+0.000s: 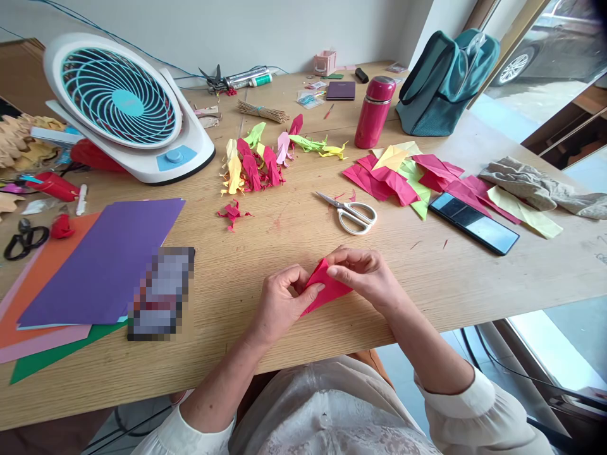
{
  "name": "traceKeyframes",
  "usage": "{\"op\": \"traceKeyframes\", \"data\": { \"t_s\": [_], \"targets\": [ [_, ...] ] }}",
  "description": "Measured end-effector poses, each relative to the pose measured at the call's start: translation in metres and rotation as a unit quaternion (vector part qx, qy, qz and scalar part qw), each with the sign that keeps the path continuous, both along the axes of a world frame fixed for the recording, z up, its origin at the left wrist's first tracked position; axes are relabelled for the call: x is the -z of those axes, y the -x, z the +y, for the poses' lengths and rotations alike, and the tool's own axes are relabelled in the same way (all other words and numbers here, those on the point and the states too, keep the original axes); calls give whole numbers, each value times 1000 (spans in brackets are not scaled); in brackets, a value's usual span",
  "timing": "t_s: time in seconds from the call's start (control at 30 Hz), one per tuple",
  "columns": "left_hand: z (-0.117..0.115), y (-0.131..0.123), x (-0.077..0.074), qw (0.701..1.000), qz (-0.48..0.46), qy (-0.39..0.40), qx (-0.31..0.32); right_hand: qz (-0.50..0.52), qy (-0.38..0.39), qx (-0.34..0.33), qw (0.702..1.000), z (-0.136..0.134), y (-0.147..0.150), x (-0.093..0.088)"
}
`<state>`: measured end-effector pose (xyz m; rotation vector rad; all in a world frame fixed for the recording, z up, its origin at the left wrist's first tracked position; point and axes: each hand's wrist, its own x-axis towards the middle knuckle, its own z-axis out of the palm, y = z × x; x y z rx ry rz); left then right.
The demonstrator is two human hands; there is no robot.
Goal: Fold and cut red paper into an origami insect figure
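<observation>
One wooden tabletop [218,297] carries these things, and twelve o'clock is straight ahead of me. One big white fan [121,95] stands at eleven o'clock; the marks on its blue middle are too faint to read. One blue-green bag [441,95] sits at one o'clock. At ten o'clock lies a pile of paper sheets [104,265], at least four: purple on top, with orange, pink and green poking out. One dark pink bottle [374,117] stands up just past twelve. My left grip [287,294] and my right grip [365,272] both pinch one folded red paper [337,289], near me at twelve. One phone [474,222] lies between one and two o'clock; I can't read its screen. One pair of white-handled scissors [356,229] lies just beyond my paper. One small red paper figure [232,213] sits at eleven.
</observation>
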<state>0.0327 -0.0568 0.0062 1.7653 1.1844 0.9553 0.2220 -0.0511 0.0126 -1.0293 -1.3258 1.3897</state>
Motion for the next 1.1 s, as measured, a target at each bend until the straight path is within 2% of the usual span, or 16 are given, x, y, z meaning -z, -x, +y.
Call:
{"op": "traceKeyframes", "data": {
  "t_s": [0.1,0.17,0.43,0.63,0.77,0.83,0.93,1.1],
  "targets": [
    [-1,-2,-1,1000,-2,-12,-3,-10,14,-52,998,-1,2,0],
    [-1,-3,-1,1000,1,-20,1,-6,21,-54,998,-1,3,2],
    [-3,-2,-1,999,29,-26,11,73,59,-6,996,1,-1,4],
    [-4,-3,-1,999,30,-4,15,114,48,87,989,3,-6,2],
    [-2,-3,1,999,11,26,14,54,23,-5,998,1,-3,1],
    [-2,-3,1,999,8,34,18,32,8,-29,999,1,-1,2],
    [-2,-2,1,998,-2,48,32,42,4,5,999,2,0,4],
    [0,0,0,991,-48,119,32,76,34,119,989,4,-5,5]
  ]
}}
